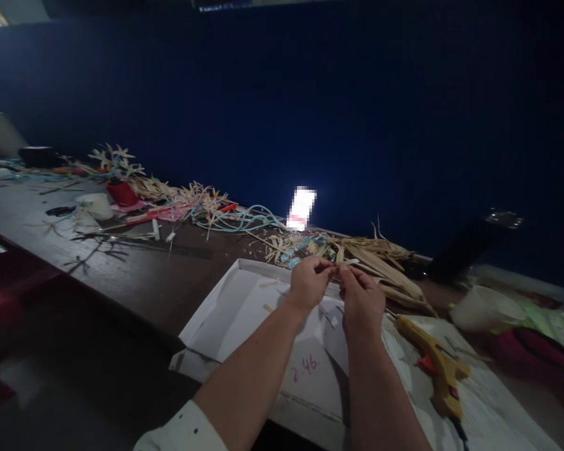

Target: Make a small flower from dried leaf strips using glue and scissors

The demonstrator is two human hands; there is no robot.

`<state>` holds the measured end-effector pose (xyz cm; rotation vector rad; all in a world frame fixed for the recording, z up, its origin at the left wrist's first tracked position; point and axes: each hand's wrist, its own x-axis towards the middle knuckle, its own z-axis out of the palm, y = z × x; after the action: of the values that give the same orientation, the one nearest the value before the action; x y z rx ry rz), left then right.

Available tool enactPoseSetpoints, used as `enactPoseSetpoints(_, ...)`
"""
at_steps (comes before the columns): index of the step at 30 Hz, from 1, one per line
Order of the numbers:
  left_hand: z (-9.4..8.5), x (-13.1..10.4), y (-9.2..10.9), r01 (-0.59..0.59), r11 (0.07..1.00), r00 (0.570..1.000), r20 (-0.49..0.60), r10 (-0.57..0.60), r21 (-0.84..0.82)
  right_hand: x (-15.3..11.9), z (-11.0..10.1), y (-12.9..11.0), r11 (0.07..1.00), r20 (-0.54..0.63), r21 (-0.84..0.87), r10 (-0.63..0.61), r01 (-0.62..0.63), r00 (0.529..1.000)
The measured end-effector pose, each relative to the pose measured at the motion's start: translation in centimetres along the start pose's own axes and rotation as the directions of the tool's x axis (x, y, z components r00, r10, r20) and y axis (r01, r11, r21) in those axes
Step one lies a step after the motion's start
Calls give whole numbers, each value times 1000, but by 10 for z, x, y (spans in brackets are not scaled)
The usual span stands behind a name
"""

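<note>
My left hand (pixel 309 280) and my right hand (pixel 363 297) meet above the far right part of a shallow white box (pixel 249 313). Fingers and thumb of each are pinched together, the fingertips close to each other. Between them is a small pale strip (pixel 350 262), like a piece of dried husk; its exact shape is hard to make out. Small husk scraps (pixel 269 284) lie inside the box, and pink writing marks its paper. Long dried husks (pixel 380 260) lie just beyond my right hand.
A yellow glue gun (pixel 435 360) lies on papers at the right, near a white cup (pixel 486 308). A lit phone (pixel 301 208) leans on the dark blue wall. Left are blue cords (pixel 235 219), a red spool (pixel 122 193) and husk flowers (pixel 117 161). The table's front edge (pixel 89 285) slants across.
</note>
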<state>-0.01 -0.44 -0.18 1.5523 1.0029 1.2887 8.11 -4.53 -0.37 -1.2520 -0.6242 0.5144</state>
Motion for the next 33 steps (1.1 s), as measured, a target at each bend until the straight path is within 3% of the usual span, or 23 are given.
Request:
enactPoseSetpoints(16, -2, -5, -1, -221, 959, 973, -19, 228, 179, 3, -3, 5, 997, -14, -65, -39, 38, 999)
enactPoseSetpoints(24, -1, -5, -3, -250, 939, 964, -28, 264, 234, 1, -2, 5, 994, 0, -95, -48, 48, 999)
enactPoseSetpoints(28, 0, -3, -5, -210, 960, 972, -67, 225, 184, -1, -1, 3, 989, 32, -123, -72, 76, 997)
enactPoseSetpoints(33, -1, 0, -2, -19, 1000, 997, -71, 20, 11, -3, 0, 3, 996, 62, -75, -52, 57, 997)
